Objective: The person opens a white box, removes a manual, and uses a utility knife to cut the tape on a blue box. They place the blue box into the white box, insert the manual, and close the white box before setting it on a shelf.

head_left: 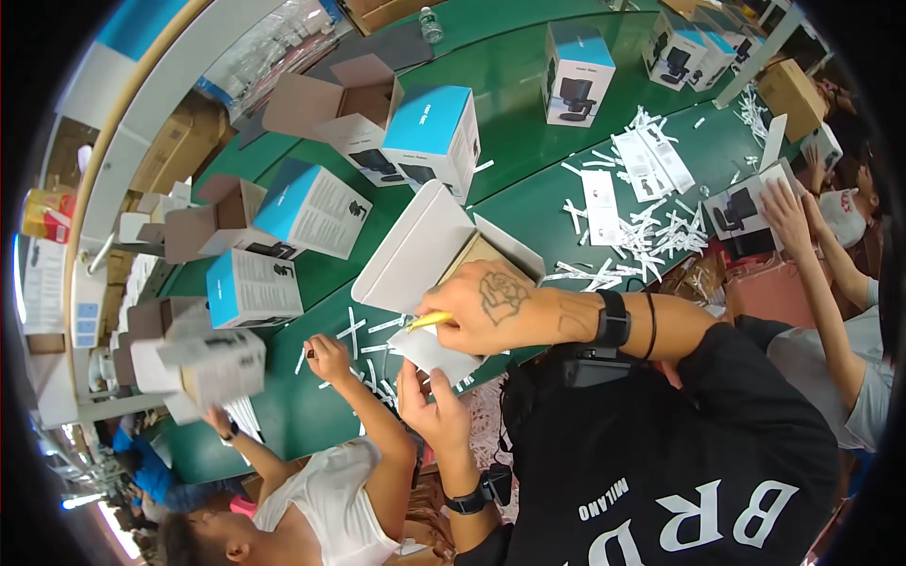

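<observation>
In front of me a carton (415,250) stands with its white flaps raised and brown cardboard inside. My right hand (486,302) is closed around a slim yellow tool (429,321); whether it is a cutter or a pen I cannot tell. The tool's tip points left, over the carton's near white flap (434,354). My left hand (434,406) is below it, thumb and fingertips at that flap's lower edge, apparently pinching it. My right forearm and hand hide part of the carton.
Blue-and-white printed boxes (429,132) stand on the green table (510,123), some with raised flaps. Paper strips (651,236) and flat printed cards (600,208) lie to the right. A co-worker in white (330,500) handles a box at left; another person's hands (783,212) touch a box at right.
</observation>
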### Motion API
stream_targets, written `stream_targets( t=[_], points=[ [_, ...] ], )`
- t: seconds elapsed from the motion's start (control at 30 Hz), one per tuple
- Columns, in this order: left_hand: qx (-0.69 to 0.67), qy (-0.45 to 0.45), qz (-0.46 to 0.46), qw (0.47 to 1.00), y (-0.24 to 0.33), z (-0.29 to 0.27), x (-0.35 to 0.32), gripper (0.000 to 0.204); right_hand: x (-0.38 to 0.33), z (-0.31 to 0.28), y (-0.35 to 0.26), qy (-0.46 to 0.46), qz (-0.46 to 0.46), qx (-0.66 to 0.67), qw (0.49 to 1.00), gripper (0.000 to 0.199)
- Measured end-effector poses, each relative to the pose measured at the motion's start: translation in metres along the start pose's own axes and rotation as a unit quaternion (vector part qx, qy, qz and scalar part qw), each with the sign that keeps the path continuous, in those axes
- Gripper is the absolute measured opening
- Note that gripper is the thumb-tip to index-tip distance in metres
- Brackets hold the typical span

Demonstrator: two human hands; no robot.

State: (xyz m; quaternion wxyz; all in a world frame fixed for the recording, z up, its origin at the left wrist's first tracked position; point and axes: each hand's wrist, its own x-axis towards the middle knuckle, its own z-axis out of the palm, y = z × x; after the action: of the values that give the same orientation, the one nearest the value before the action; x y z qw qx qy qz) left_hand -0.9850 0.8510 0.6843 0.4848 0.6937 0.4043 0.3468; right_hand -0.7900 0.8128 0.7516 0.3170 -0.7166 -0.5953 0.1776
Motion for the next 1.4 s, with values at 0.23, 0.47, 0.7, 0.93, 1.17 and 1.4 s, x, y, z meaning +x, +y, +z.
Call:
stream_targets(
  t=[0.23, 0.47, 0.7, 0.93, 1.17, 1.4],
  points=[
    [0.006, 0.037, -0.002, 0.999, 0.008, 0.005, -0.003, 0.043, -0.012, 0.009, 0.014, -0.01, -0.049, -0.009, 0.999, 0.029],
    [0.131, -0.003, 0.135, 0.982, 0.026, 0.026, 0.005, 0.049, -0.061, -0.034, 0.09, 0.262, 0.177, 0.242, 0.917, 0.03],
    [0.366, -0.153, 0.274, 0.876, 0.037, 0.079, 0.016, 0.072, -0.074, -0.009, 0.094, 0.121, 0.204, 0.203, 0.95, 0.032],
    [0.406, -0.181, 0.308, 0.841, 0.014, 0.079, 0.018, 0.079, -0.075, -0.062, 0.1, -0.121, 0.206, 0.091, 0.967, 0.029],
    [0.419, -0.164, 0.322, 0.833, 0.015, 0.076, 0.017, 0.079, -0.07, -0.062, 0.114, -0.086, 0.12, 0.035, 0.988, 0.027],
    [0.405, -0.165, 0.32, 0.84, 0.016, 0.073, 0.019, 0.079, -0.04, -0.08, 0.096, -0.23, 0.334, 0.178, 0.897, 0.032]
  ],
)
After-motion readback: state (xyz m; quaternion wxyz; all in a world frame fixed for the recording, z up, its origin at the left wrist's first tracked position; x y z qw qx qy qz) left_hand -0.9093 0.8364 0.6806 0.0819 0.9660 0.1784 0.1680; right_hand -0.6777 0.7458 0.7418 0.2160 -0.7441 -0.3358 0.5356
